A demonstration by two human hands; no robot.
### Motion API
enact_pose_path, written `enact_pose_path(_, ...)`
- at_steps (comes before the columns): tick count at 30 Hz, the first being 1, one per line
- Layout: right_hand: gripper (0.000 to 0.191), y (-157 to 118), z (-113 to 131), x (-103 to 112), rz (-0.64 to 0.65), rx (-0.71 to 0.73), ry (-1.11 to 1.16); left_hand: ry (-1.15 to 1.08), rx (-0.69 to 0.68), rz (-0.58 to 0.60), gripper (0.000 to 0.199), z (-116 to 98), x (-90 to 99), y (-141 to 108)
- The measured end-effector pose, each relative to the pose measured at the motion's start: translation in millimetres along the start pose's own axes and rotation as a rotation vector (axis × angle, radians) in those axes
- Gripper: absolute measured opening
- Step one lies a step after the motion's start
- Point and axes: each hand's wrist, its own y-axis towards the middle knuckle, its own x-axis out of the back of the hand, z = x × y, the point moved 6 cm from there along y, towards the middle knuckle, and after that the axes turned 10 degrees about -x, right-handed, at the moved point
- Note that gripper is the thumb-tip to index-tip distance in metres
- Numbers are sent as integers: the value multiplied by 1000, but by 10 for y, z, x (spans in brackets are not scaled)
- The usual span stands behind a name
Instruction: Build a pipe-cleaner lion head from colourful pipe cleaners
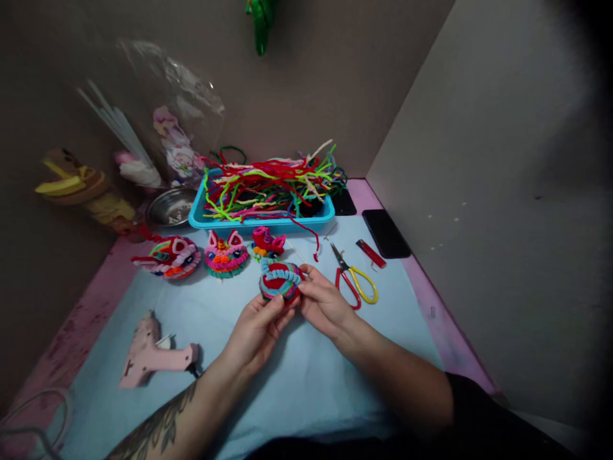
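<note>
Round red-and-light-blue chenille piece (280, 281): held above the light-blue cloth (230, 409), just in front of the finished multicoloured chenille heads (226, 254). Left hand (258, 329): thumb and fingers closed on its near edge. Right hand (328, 303): fingertips pinching its right side. Red-and-yellow-handled scissors (352, 276) lie near the right hand, blades partly open (handles differ in colour). Pink glue gun (156, 358) lies on its side, left. Blue plastic tray (261, 225) behind, heaped with pipe cleaners (272, 185).

We see a green object (261, 25) cut off by the top edge, a cable (36, 415) cropped at left, and, beneath piled pipe cleaners (278, 176), most of the blue tray's (262, 225) floor hidden.
</note>
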Motion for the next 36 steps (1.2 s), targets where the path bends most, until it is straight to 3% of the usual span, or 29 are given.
enact_pose_path(14, 37, -11, 44, 11, -69, 124, 66, -36, -18, 48, 17, 12, -17, 2)
enact_pose_path(22, 33, 51, 29, 144, -108, 18, 89, -111, -86, -11, 23, -104, 46, 81)
enact_pose_path(27, 27, 51, 52, 132, -85, -7, 112, -73, -66, -18, 23, -103, 61, 80)
enact_pose_path(36, 34, 45, 12, 75, -42, -2, 71, -98, -97, -57, 20, -98, 39, 50)
